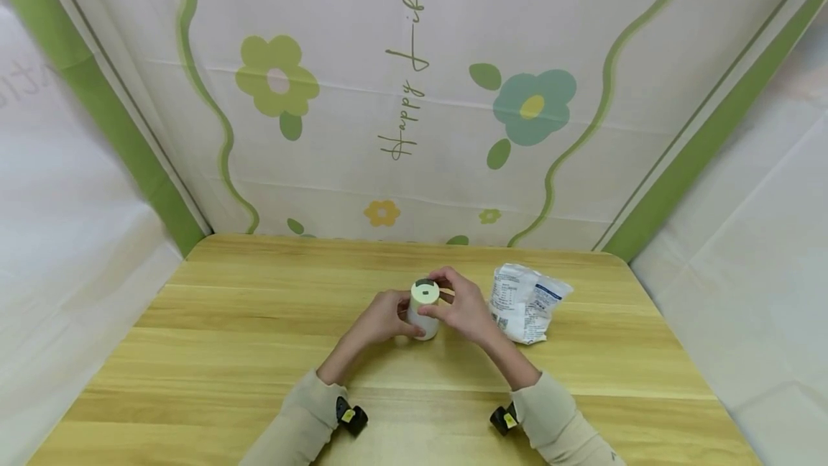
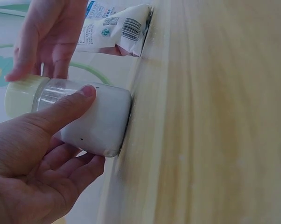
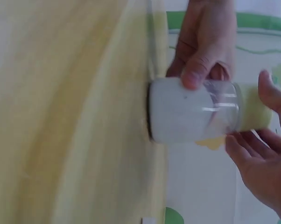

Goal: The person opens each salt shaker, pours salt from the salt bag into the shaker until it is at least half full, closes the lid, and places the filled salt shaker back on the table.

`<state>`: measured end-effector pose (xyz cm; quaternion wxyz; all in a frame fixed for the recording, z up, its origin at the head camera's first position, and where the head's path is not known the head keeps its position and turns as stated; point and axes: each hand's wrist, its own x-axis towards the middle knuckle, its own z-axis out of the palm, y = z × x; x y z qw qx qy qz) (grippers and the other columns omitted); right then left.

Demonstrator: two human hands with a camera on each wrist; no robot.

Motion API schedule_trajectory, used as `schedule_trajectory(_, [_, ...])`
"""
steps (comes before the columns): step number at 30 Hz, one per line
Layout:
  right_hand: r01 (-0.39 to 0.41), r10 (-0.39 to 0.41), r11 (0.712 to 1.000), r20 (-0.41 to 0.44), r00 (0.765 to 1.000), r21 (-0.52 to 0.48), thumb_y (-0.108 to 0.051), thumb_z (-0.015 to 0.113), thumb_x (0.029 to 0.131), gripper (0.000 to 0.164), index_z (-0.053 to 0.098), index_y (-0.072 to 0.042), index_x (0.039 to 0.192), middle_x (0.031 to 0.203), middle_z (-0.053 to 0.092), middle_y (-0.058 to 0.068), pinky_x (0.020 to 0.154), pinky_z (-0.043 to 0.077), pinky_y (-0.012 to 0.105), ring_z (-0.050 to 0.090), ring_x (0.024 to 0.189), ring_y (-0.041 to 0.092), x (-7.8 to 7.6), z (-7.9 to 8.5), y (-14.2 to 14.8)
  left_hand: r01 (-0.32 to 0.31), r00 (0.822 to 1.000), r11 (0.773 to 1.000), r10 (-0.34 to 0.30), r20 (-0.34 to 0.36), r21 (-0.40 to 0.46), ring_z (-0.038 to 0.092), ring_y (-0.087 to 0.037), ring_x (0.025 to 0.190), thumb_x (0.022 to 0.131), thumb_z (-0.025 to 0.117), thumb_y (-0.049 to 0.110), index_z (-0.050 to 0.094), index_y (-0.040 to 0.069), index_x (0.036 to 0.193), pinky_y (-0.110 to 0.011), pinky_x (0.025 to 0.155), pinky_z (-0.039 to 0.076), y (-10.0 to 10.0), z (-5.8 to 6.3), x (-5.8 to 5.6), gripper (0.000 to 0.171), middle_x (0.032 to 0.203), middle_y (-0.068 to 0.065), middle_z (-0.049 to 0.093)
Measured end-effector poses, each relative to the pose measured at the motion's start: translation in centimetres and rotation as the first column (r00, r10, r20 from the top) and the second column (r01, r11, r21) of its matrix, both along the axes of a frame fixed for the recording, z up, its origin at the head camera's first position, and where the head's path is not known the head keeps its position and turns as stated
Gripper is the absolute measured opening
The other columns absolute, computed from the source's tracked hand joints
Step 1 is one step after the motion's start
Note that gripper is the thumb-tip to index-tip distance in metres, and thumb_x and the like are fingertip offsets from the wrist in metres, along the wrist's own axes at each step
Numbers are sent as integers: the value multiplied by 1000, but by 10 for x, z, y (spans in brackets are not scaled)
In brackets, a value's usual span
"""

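Observation:
A clear seasoning jar [image 1: 424,326] stands upright on the table, mostly filled with white powder. Its pale yellow-green lid [image 2: 24,97] is on, and a dark patch and a small mark show on the lid's top in the head view. My left hand [image 1: 383,318] grips the jar body, thumb across the near side and fingers curled behind. At the lid is my right hand [image 1: 462,304], thumb on one side and bent fingers on the other. In the right wrist view the white contents [image 3: 178,109] fill the jar's lower part.
To the right of the jar, a crumpled white printed packet [image 1: 527,304] sits on the wooden table [image 1: 259,293]. A fabric backdrop with flowers [image 1: 278,78] rises behind the table's far edge, with white cloth walls on both sides.

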<state>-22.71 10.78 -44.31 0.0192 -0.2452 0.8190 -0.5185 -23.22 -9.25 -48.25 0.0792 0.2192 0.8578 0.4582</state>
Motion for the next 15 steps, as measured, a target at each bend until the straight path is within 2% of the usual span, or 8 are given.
schedule_trajectory(2, [-103,103,995,20,995,11,-15,81,82,67,49,-7,140,143,53,16,110,44,47,50,136,35,-5,2,5,0,1000,1000,0,6,2,67,-23,106,75,88,17,69,8,118,-42,91,56,0,0,0,48,117,-9,72])
schedule_trajectory(4, [-221,221,975,48,974,6,-12,76,87,72,40,-7,149,153,44,16,115,37,51,42,142,36,-11,4,9,2,1000,1000,-2,5,2,67,-24,107,75,88,17,68,7,119,-43,92,56,0,1,0,49,118,-10,72])
schedule_trajectory(7, [-334,333,942,81,939,2,-9,70,92,66,40,-7,151,155,43,14,116,36,50,42,143,34,-17,7,13,6,1000,1000,-6,5,1,67,-26,109,76,88,16,68,6,120,-44,93,55,-1,1,1,50,119,-12,71])
schedule_trajectory(8, [-346,345,938,85,935,3,-9,69,93,63,43,-7,150,153,46,14,115,38,49,45,140,33,-19,7,14,7,1000,1000,-7,5,2,67,-26,109,76,88,16,67,5,121,-44,93,55,0,1,1,50,119,-13,71])
schedule_trajectory(10, [-332,330,943,83,941,13,-10,71,92,56,50,-7,144,146,54,13,110,45,43,54,133,30,-20,7,14,10,1000,1000,-10,9,4,67,-27,109,76,87,16,67,5,121,-44,94,55,0,2,1,51,119,-13,71])
schedule_trajectory(15, [-203,203,979,42,978,9,-14,80,84,51,59,-6,131,128,64,12,97,54,32,65,117,27,-16,4,8,9,1000,1000,-9,7,5,67,-24,107,76,88,17,68,6,119,-43,92,56,-1,2,1,48,118,-11,71])
